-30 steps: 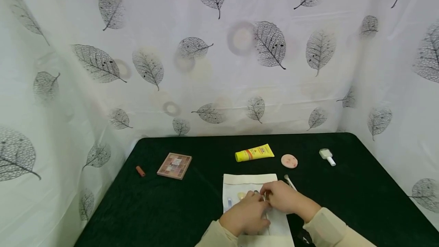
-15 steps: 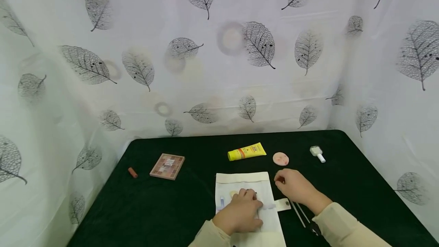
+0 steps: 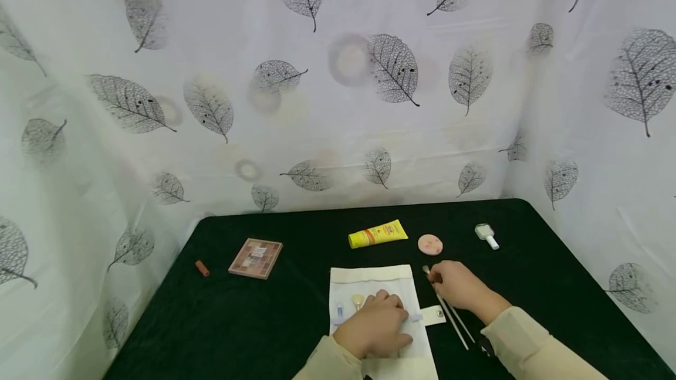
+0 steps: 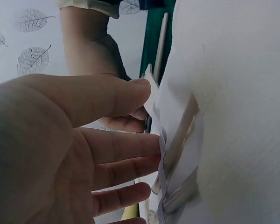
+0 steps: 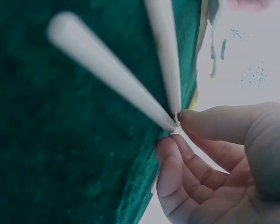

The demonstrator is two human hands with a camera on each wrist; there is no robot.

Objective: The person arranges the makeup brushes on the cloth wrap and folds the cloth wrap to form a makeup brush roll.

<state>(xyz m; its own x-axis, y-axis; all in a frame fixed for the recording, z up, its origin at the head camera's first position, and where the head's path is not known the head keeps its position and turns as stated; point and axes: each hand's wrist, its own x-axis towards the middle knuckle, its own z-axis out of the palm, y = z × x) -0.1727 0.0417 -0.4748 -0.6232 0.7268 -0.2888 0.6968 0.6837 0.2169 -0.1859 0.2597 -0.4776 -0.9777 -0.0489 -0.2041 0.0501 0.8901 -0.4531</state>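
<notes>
A white fabric brush roll (image 3: 372, 275) lies spread out with a snap tab on its right side. My left hand (image 3: 374, 326) rests on it with fingers extended, and in the left wrist view the fingertips touch its elastic band (image 4: 162, 175). Brush handles (image 4: 181, 135) are tucked behind that band. A pale yellow-headed brush (image 3: 358, 299) and a small blue-white item (image 3: 340, 311) show left of the hand. Beside the roll, my right hand (image 3: 458, 286) pinches a makeup brush (image 3: 456, 329) near its head. A second pale handle (image 3: 465, 327) lies close alongside.
At the back of the dark green cloth lie a yellow tube (image 3: 377, 234), a round pink puff (image 3: 430, 244) and a small white-handled brush (image 3: 487, 236). An eyeshadow palette (image 3: 256, 258) and a reddish-brown stick (image 3: 202, 268) lie left. A dark object (image 3: 486, 346) sits near the right sleeve.
My right hand has left the roll and moved right to the brushes, where its fingers have closed on one. My left hand has stayed on the roll. The head view has shifted slightly.
</notes>
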